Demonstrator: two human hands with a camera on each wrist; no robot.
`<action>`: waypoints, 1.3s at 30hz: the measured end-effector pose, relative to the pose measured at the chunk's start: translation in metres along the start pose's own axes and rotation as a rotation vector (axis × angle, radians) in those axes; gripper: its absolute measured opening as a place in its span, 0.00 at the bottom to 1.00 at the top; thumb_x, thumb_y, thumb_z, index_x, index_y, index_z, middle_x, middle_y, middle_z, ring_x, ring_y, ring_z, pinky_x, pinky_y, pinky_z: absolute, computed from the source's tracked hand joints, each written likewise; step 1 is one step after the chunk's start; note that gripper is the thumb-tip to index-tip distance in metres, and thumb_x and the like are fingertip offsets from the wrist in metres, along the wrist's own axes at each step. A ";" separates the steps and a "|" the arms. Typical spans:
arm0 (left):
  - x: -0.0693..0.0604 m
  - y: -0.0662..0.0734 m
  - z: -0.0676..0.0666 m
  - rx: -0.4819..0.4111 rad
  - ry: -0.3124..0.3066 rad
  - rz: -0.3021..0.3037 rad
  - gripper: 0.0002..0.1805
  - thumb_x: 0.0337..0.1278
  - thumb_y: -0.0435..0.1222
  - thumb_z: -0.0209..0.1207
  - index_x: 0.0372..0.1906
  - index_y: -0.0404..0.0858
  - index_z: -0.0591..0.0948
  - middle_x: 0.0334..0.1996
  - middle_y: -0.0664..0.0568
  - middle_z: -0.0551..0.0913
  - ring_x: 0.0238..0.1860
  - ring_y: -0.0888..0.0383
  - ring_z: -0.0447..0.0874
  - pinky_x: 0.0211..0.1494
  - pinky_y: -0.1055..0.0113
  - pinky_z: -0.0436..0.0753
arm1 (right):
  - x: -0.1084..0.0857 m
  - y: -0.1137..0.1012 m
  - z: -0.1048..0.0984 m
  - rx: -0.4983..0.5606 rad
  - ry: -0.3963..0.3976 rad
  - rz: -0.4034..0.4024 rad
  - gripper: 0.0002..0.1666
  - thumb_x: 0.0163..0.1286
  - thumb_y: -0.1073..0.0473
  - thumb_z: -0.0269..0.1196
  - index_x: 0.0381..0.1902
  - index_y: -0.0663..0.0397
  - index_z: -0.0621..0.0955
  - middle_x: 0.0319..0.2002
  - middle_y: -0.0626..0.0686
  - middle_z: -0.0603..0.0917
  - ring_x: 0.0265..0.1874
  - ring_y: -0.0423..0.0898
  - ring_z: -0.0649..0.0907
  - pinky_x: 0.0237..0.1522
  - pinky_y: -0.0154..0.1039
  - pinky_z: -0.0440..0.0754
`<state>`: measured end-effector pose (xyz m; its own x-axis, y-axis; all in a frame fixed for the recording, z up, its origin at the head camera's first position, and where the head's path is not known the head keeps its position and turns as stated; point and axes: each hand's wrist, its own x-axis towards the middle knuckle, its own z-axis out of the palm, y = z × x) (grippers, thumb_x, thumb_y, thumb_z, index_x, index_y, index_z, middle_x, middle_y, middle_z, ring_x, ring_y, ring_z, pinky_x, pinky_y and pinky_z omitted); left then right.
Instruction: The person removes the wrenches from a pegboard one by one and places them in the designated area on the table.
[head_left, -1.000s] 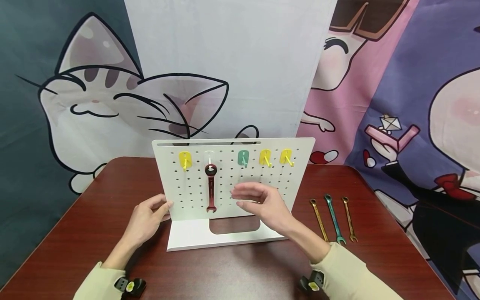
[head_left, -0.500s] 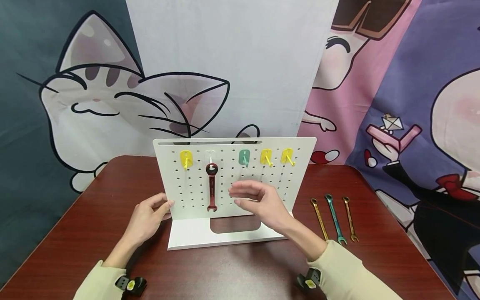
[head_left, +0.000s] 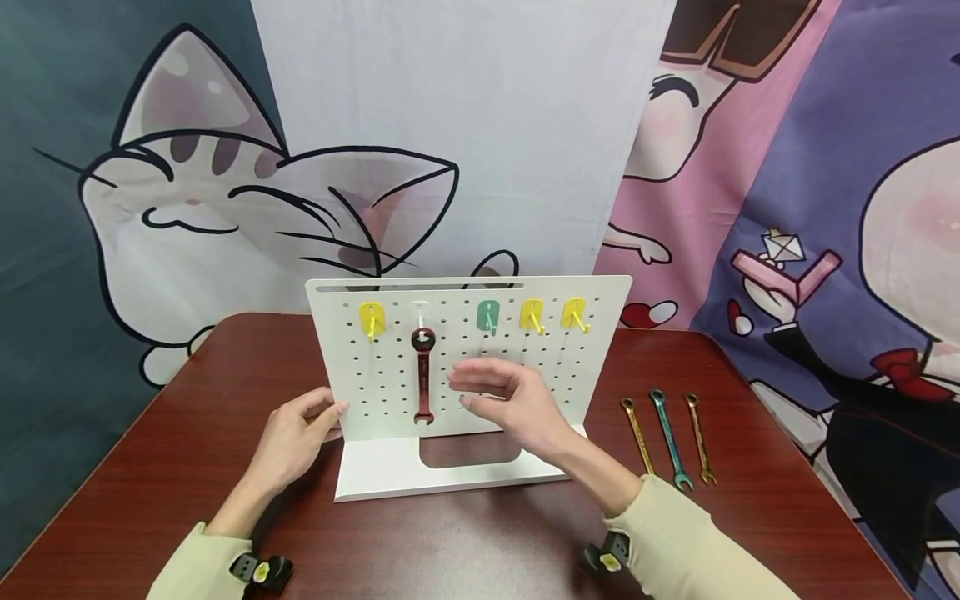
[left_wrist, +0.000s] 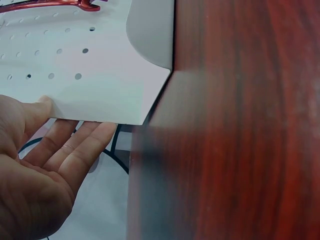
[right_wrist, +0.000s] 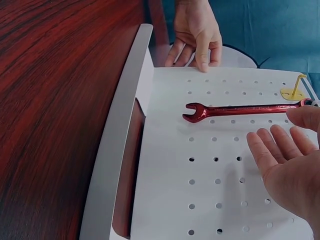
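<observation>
A white pegboard stands upright on its flat base. My left hand pinches its left edge, the thumb on the front face and the fingers behind. A red combination wrench hangs by its ring end from a white hook, its open end down. Just right of that wrench, in front of the board, my right hand holds nothing, its fingers extended and the thumb apart below them. In the right wrist view the right thumb overlaps the wrench's ring end; the head view shows a gap between them.
Further hooks on the board are yellow, green, yellow and yellow. On the table to the right lie a gold wrench, a green wrench and another gold wrench. A cartoon curtain hangs behind.
My right hand has drifted slightly left, closer to the red wrench. The left hand stays on the board's edge, and the wrench hangs as before.
</observation>
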<state>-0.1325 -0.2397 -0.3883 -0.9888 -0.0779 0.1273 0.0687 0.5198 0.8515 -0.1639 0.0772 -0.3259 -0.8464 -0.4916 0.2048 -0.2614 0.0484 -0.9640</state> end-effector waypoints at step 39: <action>0.000 -0.002 0.000 -0.003 -0.003 -0.007 0.06 0.77 0.33 0.61 0.46 0.33 0.84 0.47 0.36 0.89 0.42 0.50 0.93 0.47 0.63 0.94 | 0.021 0.006 0.020 0.014 -0.025 0.029 0.29 0.69 0.70 0.66 0.67 0.64 0.79 0.65 0.64 0.84 0.65 0.62 0.84 0.65 0.42 0.88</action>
<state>-0.1327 -0.2405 -0.3902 -0.9897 -0.0789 0.1195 0.0620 0.5163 0.8541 -0.1735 0.0497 -0.3311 -0.8414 -0.5121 0.1725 -0.2300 0.0505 -0.9719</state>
